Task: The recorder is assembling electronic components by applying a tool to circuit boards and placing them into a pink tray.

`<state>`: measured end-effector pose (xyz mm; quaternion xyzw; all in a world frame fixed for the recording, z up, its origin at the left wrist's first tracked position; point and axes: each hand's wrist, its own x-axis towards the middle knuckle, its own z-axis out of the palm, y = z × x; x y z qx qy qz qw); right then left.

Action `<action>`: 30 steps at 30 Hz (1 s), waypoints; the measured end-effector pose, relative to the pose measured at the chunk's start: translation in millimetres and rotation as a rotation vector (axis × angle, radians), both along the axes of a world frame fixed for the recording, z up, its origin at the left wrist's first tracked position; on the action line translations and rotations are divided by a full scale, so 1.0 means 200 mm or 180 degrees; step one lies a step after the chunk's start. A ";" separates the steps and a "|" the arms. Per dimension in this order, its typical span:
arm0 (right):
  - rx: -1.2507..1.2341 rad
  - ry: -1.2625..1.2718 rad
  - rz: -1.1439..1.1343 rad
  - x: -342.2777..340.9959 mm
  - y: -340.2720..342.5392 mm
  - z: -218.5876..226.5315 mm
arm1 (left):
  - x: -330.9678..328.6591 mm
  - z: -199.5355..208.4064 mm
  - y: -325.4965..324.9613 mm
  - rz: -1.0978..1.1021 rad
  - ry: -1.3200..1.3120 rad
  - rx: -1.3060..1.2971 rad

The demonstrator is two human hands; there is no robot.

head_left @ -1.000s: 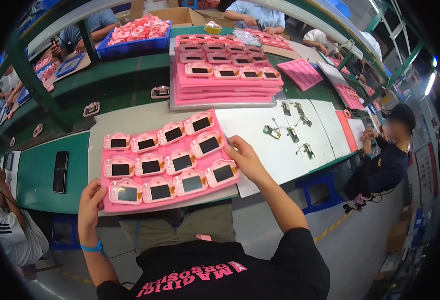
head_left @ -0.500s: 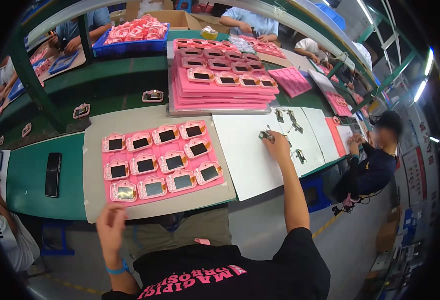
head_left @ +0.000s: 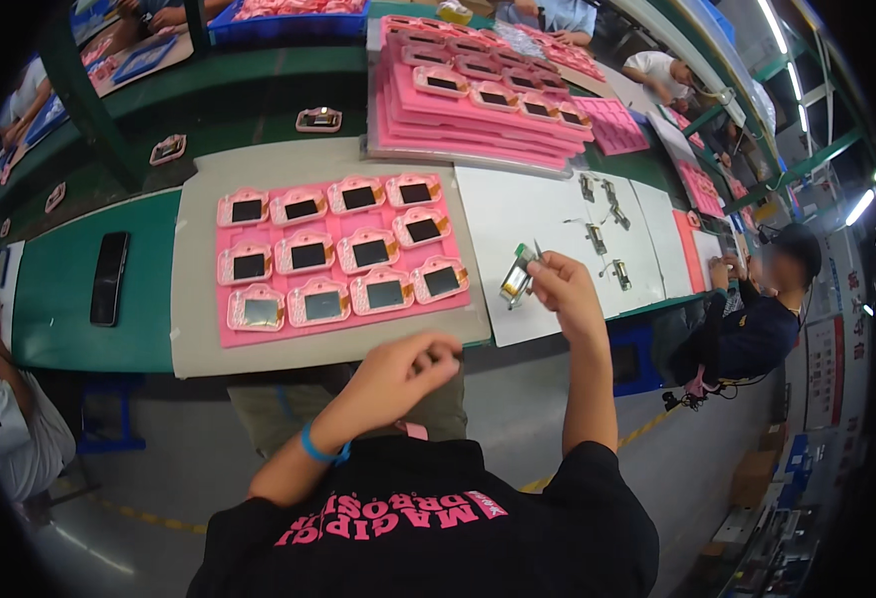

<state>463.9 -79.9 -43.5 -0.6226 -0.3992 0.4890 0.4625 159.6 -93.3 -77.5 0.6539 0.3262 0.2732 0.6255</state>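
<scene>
In my right hand (head_left: 570, 294), thumb and fingers are closed on a small circuit board (head_left: 516, 281) with a silvery part and a green end, lifted over the white sheet (head_left: 498, 214). By those fingertips shows a thin pointed metal piece whose kind I cannot make out. My left hand (head_left: 398, 379) hangs in front of the table edge, fingers loosely bent and apart, with nothing plainly held. Beyond it lies a pink tray (head_left: 343, 281) with rows of pink camera-shaped cases (head_left: 366, 249), each bearing a dark or greyish screen. Several more circuit boards (head_left: 594, 237) lie right of my right hand.
A stack of pink trays (head_left: 478, 125) with filled cases stands behind. A black phone (head_left: 109, 279) lies on the green mat at left. Single cases (head_left: 318, 120) sit along the dark green strip. A co-worker (head_left: 757, 309) sits at right, and a green post (head_left: 84, 110) rises at left.
My right hand has lifted the circuit board off the white sheet and drawn it nearer. My left hand has moved right, away from the tray's near left corner. The view has shifted slightly.
</scene>
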 end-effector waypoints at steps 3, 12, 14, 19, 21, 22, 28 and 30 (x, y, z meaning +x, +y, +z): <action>0.0310 -0.0279 0.0862 -0.14 -0.11 -0.07 | 0.06 -0.13 0.07 0.0169 -0.0603 -0.0334; -0.0354 -0.0184 0.2032 -0.45 -0.40 -0.21 | -0.22 -0.34 -0.17 0.0167 -0.0817 -0.1304; -0.0435 -0.0272 0.2198 -0.47 -0.42 -0.20 | -0.29 -0.37 -0.21 0.0375 -0.0964 -0.1410; -0.0007 -0.1154 0.2994 -0.56 -0.42 -0.07 | -0.44 -0.39 -0.27 -0.1175 -0.0669 -0.1384; 0.0231 -0.1159 0.3310 -0.61 -0.40 -0.06 | -0.38 -0.35 -0.29 -0.1510 -0.0529 -0.1246; 0.0349 -0.1167 0.3456 -0.61 -0.39 -0.05 | -0.34 -0.32 -0.30 -0.1688 -0.0460 -0.1174; 0.0165 -0.1650 0.2485 -0.30 -0.12 0.03 | -0.27 -0.43 -0.25 -0.1520 -0.0585 -0.1651; 0.0543 -0.1525 0.1050 0.19 0.08 -0.10 | -0.21 -0.47 -0.18 -0.1527 -0.0514 -0.1876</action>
